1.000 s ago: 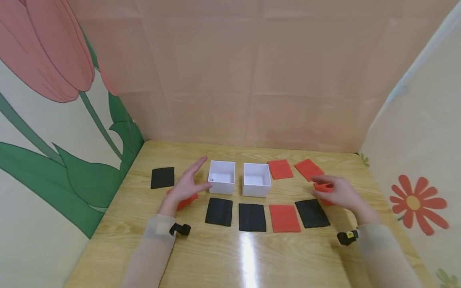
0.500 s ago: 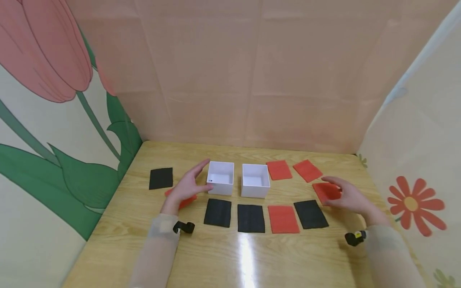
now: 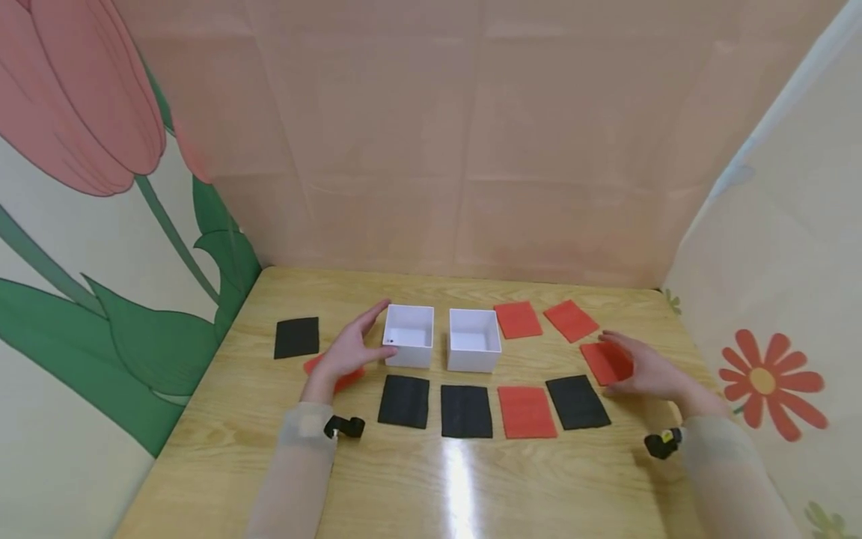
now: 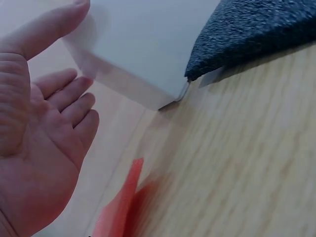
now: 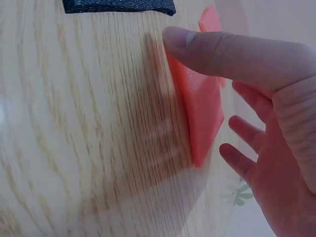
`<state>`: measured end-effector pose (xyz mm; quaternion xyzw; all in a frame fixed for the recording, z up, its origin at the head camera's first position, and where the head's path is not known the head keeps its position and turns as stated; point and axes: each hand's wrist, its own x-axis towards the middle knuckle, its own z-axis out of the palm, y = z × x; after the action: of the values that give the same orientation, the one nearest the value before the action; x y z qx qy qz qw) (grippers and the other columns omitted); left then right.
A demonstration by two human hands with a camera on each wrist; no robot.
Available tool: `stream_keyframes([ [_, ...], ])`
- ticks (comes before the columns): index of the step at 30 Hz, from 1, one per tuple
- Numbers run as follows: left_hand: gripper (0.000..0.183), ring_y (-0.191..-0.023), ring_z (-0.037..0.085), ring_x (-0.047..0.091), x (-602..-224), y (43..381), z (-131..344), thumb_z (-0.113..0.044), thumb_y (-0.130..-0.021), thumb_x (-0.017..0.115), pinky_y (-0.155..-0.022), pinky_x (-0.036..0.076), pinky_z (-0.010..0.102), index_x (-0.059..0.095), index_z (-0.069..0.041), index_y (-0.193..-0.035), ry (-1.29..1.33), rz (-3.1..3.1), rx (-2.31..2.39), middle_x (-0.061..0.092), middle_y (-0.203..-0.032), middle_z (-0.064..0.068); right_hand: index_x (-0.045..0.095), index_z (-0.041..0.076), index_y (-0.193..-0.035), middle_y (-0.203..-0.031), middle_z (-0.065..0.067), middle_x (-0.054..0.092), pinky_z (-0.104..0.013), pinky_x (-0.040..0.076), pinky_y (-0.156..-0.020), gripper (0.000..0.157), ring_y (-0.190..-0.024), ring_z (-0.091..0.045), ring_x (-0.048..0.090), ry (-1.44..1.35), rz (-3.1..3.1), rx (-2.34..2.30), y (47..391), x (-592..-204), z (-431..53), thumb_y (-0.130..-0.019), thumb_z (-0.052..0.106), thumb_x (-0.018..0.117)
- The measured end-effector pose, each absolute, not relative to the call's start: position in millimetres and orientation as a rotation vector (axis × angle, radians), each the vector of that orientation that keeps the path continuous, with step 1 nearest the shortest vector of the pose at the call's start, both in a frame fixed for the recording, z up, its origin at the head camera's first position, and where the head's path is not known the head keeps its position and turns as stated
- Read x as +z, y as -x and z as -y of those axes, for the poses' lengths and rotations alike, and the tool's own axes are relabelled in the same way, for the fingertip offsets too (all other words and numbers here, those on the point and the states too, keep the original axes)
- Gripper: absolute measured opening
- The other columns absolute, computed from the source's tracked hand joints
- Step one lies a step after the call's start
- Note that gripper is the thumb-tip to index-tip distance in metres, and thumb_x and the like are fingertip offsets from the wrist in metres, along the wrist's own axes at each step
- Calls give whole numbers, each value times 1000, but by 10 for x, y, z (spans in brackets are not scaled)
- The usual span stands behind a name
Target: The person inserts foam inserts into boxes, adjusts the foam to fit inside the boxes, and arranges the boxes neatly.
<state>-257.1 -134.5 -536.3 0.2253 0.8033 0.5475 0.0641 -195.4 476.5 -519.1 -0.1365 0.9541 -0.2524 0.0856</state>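
In the head view my left hand (image 3: 349,350) is spread at the left white box (image 3: 409,359), fingers along its left side and thumb at its front corner. The left wrist view shows the thumb over the white wall; whether it presses there I cannot tell. Beneath that hand lies a partly covered red foam square (image 4: 118,207). My right hand (image 3: 649,370) arches over another red foam square (image 3: 604,361). In the right wrist view its thumb is at the near corner of this square (image 5: 200,103), and the other fingers are spread beyond the far side.
A second white box (image 3: 474,361) stands right of the first. Two red squares, one of them a tilted red square (image 3: 571,320), lie at the back right. A front row has black squares (image 3: 467,412) and a red square (image 3: 527,412). One black square (image 3: 296,337) lies far left.
My right hand has shifted right and its fingers have spread, so more of the red square beneath shows. The left hand has stayed by the left box. The head view has shifted slightly.
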Motion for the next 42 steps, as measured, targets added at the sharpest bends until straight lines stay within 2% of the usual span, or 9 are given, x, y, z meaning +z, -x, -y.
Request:
stream_keyframes([
  [7,101,-162,28,24,-5400,2575,1319,-22,-90,90,-129,22,51,30,-14,-170,-636,-2401,1667,26,-176,1,39,-3,-160,-164,-34,35,-83,26,-112,112,-146,-60,30,398,-2806,-772,1954,-5172,-4737,-72,29,101],
  [12,99,-161,28,25,-5412,2575,1319,-23,-91,89,-129,23,50,30,-16,-171,-610,-2413,1653,26,-176,1,38,-4,-160,-164,-35,34,-84,24,-111,111,-147,-60,29,388,-2792,-767,1953,-5171,-4741,-73,25,100],
  [17,100,-161,31,25,-5409,2573,1326,-24,-92,88,-129,23,51,28,-14,-171,-627,-2405,1641,26,-176,4,38,-5,-160,-163,-36,35,-83,26,-112,110,-146,-61,31,408,-2796,-743,1960,-5191,-4758,-74,23,99],
  [21,99,-162,28,23,-5404,2574,1330,-23,-93,87,-129,22,49,27,-14,-171,-642,-2375,1657,24,-177,2,39,-6,-160,-161,-37,37,-82,27,-111,108,-145,-60,32,416,-2797,-742,1964,-5201,-4762,-74,22,99],
  [28,99,-162,29,22,-5411,2587,1338,-23,-94,86,-129,21,51,26,-9,-171,-670,-2349,1688,24,-177,4,38,-5,-160,-159,-36,40,-82,27,-111,108,-144,-59,33,329,-2765,-741,1950,-5183,-4749,-75,24,98],
  [35,98,-162,26,22,-5437,2599,1340,-21,-93,87,-130,21,49,27,-10,-170,-673,-2346,1713,26,-176,1,37,-3,-161,-160,-36,37,-83,27,-111,108,-144,-59,31,295,-2757,-710,1963,-5177,-4731,-76,25,98],
  [42,94,-163,25,21,-5420,2604,1364,-14,-95,83,-130,19,49,27,-9,-170,-728,-2313,1748,25,-176,8,41,-6,-158,-157,-39,37,-83,29,-109,107,-141,-61,33,323,-2765,-664,1979,-5141,-4745,-73,25,98],
])
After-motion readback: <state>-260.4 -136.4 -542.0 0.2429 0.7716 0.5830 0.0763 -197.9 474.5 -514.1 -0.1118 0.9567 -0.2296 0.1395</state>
